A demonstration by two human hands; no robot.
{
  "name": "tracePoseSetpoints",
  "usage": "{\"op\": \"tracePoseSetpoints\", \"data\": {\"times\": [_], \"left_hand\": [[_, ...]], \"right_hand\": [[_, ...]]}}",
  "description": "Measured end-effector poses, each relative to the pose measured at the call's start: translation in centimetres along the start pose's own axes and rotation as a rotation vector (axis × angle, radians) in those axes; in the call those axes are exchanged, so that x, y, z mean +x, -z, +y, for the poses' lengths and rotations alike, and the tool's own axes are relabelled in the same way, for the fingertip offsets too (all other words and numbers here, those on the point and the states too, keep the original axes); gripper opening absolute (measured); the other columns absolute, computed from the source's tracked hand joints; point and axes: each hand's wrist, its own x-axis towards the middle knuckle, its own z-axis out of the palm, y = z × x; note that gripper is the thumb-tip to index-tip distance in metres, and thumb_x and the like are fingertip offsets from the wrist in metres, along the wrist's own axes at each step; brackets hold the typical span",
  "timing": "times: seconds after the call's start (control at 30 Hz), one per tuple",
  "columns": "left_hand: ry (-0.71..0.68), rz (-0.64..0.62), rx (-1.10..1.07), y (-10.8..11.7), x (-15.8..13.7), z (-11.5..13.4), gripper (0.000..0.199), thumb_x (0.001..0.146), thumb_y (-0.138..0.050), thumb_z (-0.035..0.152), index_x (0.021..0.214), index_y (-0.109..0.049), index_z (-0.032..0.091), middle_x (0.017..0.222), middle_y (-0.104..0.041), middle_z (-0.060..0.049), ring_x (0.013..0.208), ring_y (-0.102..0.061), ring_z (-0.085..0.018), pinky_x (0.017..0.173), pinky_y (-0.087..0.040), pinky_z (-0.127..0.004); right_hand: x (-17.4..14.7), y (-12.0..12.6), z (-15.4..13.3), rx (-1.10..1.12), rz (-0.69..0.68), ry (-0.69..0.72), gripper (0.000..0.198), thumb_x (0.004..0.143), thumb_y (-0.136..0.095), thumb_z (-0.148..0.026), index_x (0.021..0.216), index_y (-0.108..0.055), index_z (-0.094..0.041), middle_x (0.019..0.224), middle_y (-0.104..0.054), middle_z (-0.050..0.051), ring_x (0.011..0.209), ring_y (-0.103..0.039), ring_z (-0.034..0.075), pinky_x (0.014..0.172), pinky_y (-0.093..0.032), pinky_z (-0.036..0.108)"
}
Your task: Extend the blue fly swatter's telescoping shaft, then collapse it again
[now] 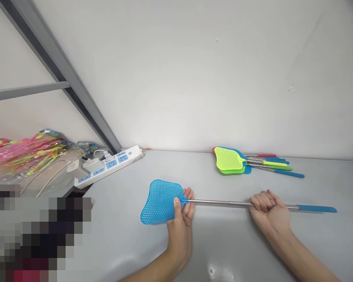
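Note:
A blue fly swatter point(160, 199) with a perforated head and a long metal rod lies crosswise in front of me. My left hand point(181, 215) grips it where the head meets the rod, thumb on top and fingers behind. Around the rod, nearer the blue handle, my right hand point(269, 209) is closed in a fist. The handle end sticks out to the right of that fist. Beyond my right hand, a pile of fly swatters point(229, 158) in yellow, green, blue and red rests near the wall, handles pointing right.
A white power strip point(111, 166) with plugs and cables lies at the left on the grey table point(120, 219). Behind it are plastic-wrapped colourful items point(32, 152). A grey metal frame point(76, 94) leans up the wall at the left. The lower left corner is pixelated.

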Motion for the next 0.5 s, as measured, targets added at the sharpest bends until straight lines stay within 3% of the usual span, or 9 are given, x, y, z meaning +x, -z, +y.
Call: {"op": "tracePoseSetpoints", "data": {"times": [0.5], "left_hand": [[0.015, 0.009, -0.017, 0.03, -0.13, -0.34, 0.027, 0.078, -0.046, 0.031, 0.101, -0.053, 0.019, 0.113, -0.053, -0.008, 0.104, -0.049, -0.018, 0.089, -0.040, -0.029]], "right_hand": [[-0.02, 0.51, 0.42, -0.021, -0.016, -0.006, 0.033, 0.075, -0.037, -0.012, 0.053, -0.013, -0.019, 0.049, -0.002, -0.007, 0.036, -0.008, 0.009, 0.032, -0.017, 0.022]]}}
